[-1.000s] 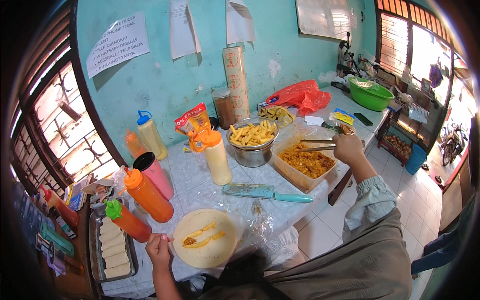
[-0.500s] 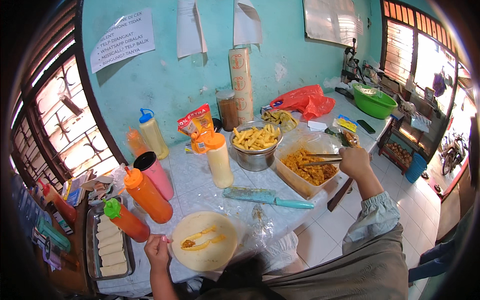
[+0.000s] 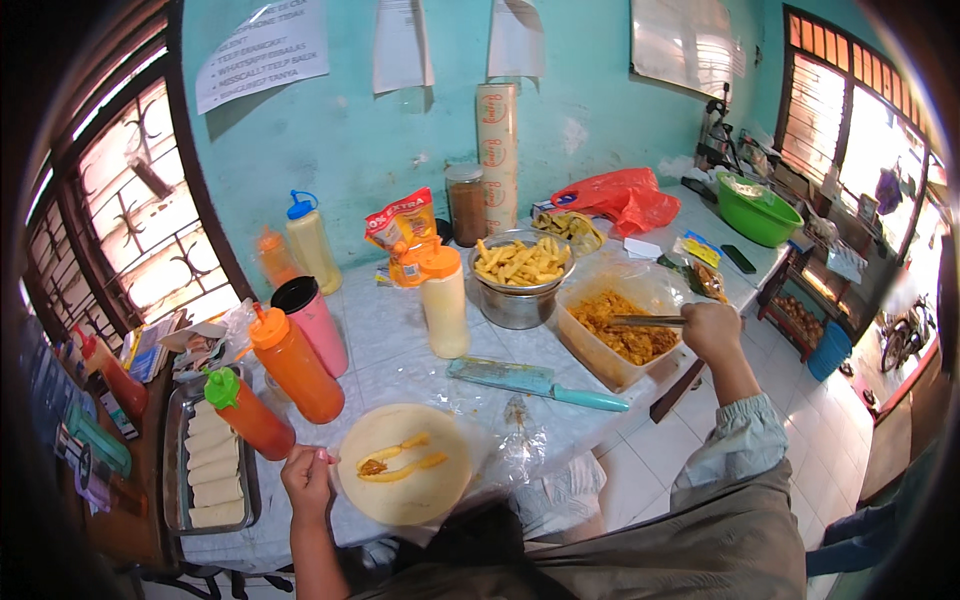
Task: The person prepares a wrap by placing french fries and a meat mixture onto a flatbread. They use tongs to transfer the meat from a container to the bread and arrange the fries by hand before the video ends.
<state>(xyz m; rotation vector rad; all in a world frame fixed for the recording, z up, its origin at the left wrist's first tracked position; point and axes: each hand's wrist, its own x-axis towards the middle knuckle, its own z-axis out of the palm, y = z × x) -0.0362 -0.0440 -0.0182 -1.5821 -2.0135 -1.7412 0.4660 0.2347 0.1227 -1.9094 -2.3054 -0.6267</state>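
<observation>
My right hand (image 3: 712, 330) is closed around metal tongs (image 3: 650, 321), whose tips reach into shredded orange filling (image 3: 608, 312) in a clear plastic container (image 3: 610, 378). On the table before me lies a round, pale flatbread (image 3: 420, 500). Two rows of fries (image 3: 405, 473) rest on it, with a little orange filling (image 3: 373, 467) at their left end. My left hand (image 3: 308, 478) is at its left edge, thumb pressed to curled fingers; anything pinched there is too small to make out.
A turquoise-handled knife (image 3: 540, 384) lies behind the flatbread. Squeeze bottles (image 3: 297, 365) crowd the left, beside a metal tray (image 3: 250, 480) of pale rolls. Fries fill a metal bowl (image 3: 515, 300). Farther right are a red plastic bag (image 3: 625, 200) and a green basin (image 3: 760, 218).
The tongs' two arms, apart before, now look pressed together in the filling. My left hand stays at the flatbread's edge. The whole view has shifted slightly.
</observation>
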